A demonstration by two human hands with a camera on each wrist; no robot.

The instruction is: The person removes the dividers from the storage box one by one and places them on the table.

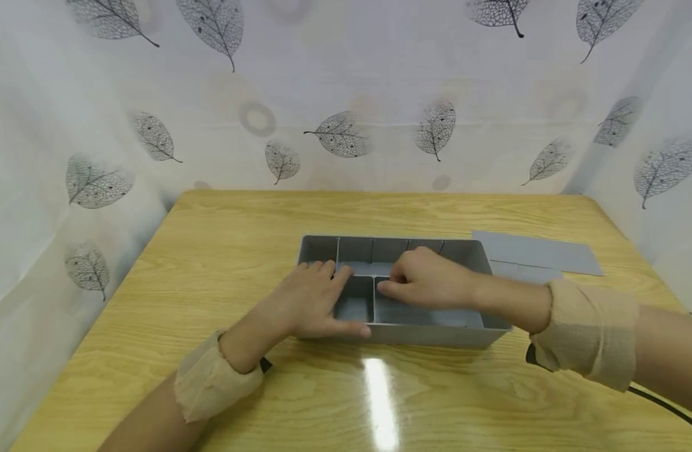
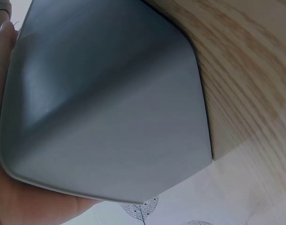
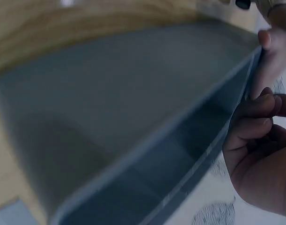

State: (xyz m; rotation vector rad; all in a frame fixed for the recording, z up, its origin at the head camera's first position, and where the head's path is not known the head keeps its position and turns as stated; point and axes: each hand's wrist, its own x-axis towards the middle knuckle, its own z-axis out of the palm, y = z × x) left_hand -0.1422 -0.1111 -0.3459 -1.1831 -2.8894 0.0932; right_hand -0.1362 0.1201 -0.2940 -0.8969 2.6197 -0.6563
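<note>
A grey divided box [image 1: 425, 334] stands on the wooden table. My left hand [image 1: 308, 301] lies across its left end, fingers spread over the compartments and thumb stretched along the front rim. Seen from the left wrist, the smooth outer wall [image 2: 124, 126] of the box fills the view, with part of the hand along its rim. My right hand [image 1: 436, 279] is over the middle, fingers curled and thumb on the near side of the long inner divider [image 1: 362, 276], pinching it. Curled fingers [image 3: 250, 129] overlap that divider in the right wrist view. A short crosswise divider [image 1: 374, 301] stands beside the thumb.
Flat grey sheets [image 1: 540, 252] lie on the table [image 1: 238, 238] behind and right of the box, one partly over another. A leaf-patterned curtain [image 1: 379, 75] hangs around the back and sides. A black cable [image 1: 670, 408] trails from the right wrist.
</note>
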